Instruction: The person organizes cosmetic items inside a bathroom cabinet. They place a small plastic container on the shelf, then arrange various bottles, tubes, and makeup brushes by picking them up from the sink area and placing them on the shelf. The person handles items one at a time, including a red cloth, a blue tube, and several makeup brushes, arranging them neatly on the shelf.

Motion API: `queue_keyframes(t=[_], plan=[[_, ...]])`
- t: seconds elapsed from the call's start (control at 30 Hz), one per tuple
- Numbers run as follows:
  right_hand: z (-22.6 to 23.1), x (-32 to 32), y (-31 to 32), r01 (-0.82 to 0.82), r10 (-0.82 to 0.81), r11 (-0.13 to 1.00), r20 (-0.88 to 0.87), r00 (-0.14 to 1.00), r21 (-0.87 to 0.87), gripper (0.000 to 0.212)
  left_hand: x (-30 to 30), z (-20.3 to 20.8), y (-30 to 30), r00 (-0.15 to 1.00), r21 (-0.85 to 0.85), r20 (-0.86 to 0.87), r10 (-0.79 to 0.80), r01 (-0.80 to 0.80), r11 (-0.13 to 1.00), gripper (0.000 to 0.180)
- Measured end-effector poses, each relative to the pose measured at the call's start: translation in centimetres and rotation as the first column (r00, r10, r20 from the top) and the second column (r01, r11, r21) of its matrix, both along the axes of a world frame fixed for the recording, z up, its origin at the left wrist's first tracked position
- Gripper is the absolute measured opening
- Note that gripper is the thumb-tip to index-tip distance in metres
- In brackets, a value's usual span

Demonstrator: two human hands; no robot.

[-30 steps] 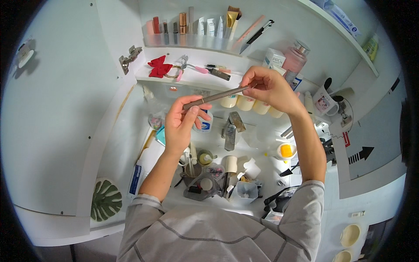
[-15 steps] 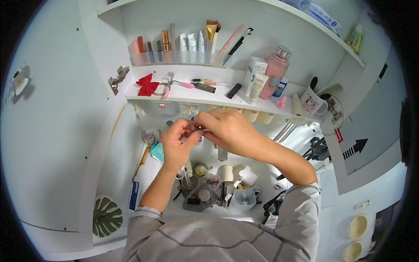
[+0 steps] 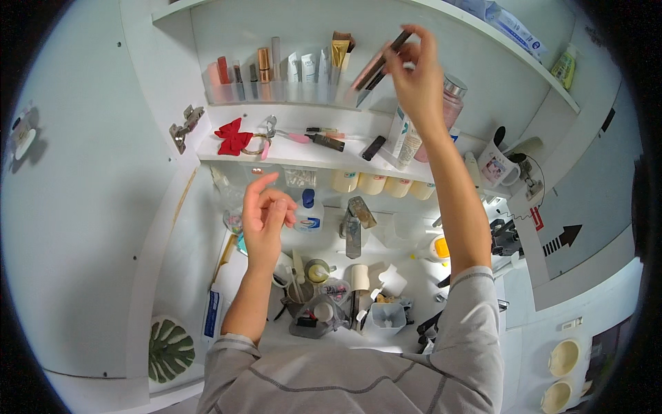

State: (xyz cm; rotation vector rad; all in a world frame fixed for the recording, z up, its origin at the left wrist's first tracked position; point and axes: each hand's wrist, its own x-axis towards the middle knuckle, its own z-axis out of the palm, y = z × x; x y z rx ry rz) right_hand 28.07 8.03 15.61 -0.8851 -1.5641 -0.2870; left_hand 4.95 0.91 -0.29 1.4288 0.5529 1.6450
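Observation:
High at the right end of the see-through organizer strip (image 3: 276,92), my right hand (image 3: 419,79) pinches a slim dark makeup stick (image 3: 387,59). Motion blurs it a little, and its exact kind cannot be told. It slants, lower end by the strip, beside a pinkish stick. Lipsticks (image 3: 223,70), white tubes (image 3: 307,67) and a gold-handled brush (image 3: 339,50) stand upright in the strip. My left hand (image 3: 264,217) hovers lower down, fingers loosely bent and apart, holding nothing. A blue-capped white bottle (image 3: 309,211) stands just right of it.
On the shelf lie a red bow (image 3: 233,136), a dark tube (image 3: 327,142) and a small black case (image 3: 373,148). A pink bottle (image 3: 452,103), partly behind my wrist, and a mug (image 3: 498,165) stand rightward. Below are a faucet (image 3: 354,231) and a pale blue container (image 3: 386,319).
My hands, together over the basin before, are now apart. The right has risen to the organizer's right end and grips the dark stick; the left has opened and drawn slightly left.

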Motion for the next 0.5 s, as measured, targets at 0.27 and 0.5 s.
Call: queue_keyframes(t=[0.27, 0.5], plan=[[-1.1, -0.1, 7.2, 0.289, -0.278, 0.957, 0.179, 0.944, -0.035, 0.030, -0.9, -2.3, -0.2, 0.999, -0.068, -0.045, -0.026, 0.023, 0.997, 0.024], [-1.2, 0.4, 6.8, 0.283, -0.297, 0.953, 0.149, 0.943, 0.105, 0.034, -1.4, -3.5, -0.7, 0.998, -0.110, -0.046, -0.042, 0.037, 0.993, 0.021]])
